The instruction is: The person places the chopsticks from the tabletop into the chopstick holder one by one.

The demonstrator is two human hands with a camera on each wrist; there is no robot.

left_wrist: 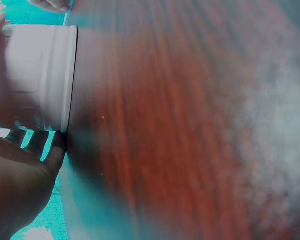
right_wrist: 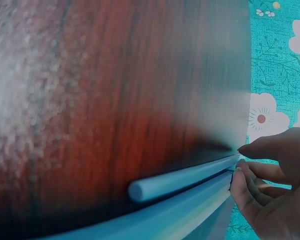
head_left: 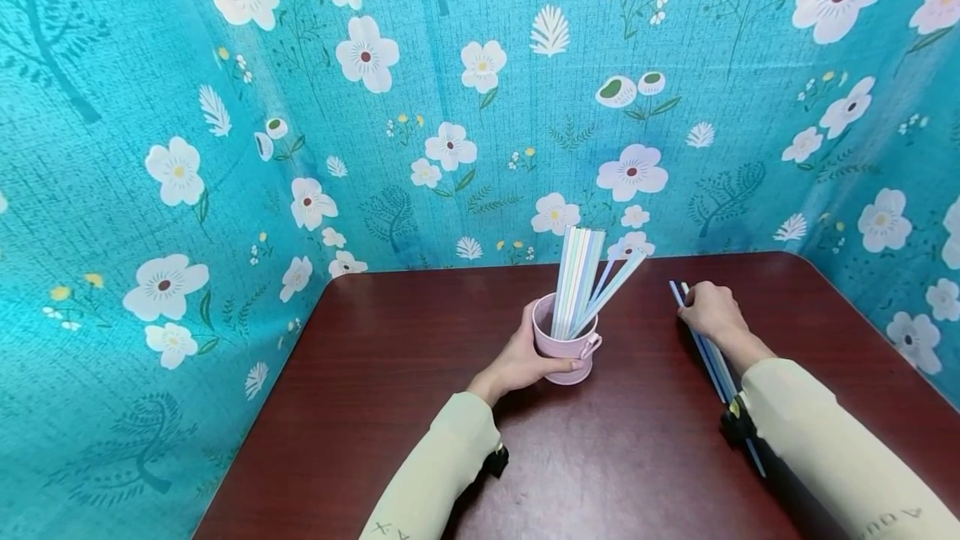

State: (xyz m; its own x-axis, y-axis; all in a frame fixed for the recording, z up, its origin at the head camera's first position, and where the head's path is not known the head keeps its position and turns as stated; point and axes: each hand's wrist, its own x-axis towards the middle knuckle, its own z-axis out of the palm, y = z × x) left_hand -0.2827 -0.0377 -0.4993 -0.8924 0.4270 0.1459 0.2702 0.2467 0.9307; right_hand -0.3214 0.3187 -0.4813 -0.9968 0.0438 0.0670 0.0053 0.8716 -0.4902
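My left hand (head_left: 521, 357) grips a small pink bucket (head_left: 564, 369) from its left side, thumb across the front. The bucket stands upright on the table, and its wall (left_wrist: 40, 75) also shows in the left wrist view. Inside leans a bundle of long pastel straws (head_left: 577, 282), with a few splayed to the right. Over at the right, my right hand (head_left: 716, 311) pinches at loose blue and pale straws (head_left: 708, 357) lying on the table. In the right wrist view, fingertips (right_wrist: 242, 182) close around the far part of a pale blue straw (right_wrist: 180, 177), beside other straws.
The dark red-brown table (head_left: 405, 340) has a glossy top and a rounded far right corner. Directly behind it and along both sides hangs a turquoise flowered cloth (head_left: 450, 107). A black wrist device (head_left: 737, 423) sits under the right sleeve, close over the straws' near ends.
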